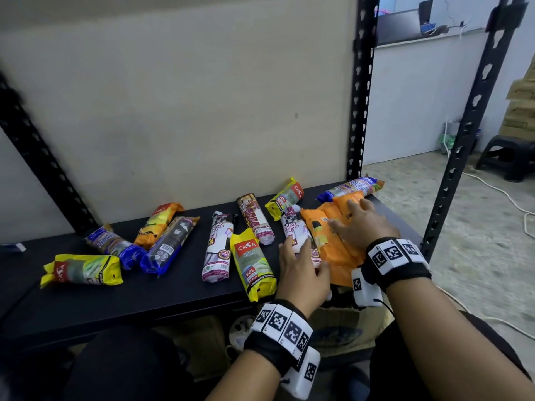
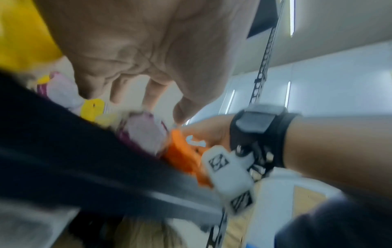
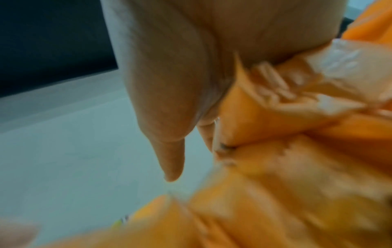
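On the black shelf (image 1: 173, 293), our left hand (image 1: 301, 270) rested on a drawstring-bag roll (image 1: 292, 227), our right hand (image 1: 362, 224) flat on orange packs (image 1: 335, 256), both grips released.

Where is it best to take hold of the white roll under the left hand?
Probably around its middle, from above. The white roll lies flat on the shelf, long and round, with an orange packet close beside it on the right.
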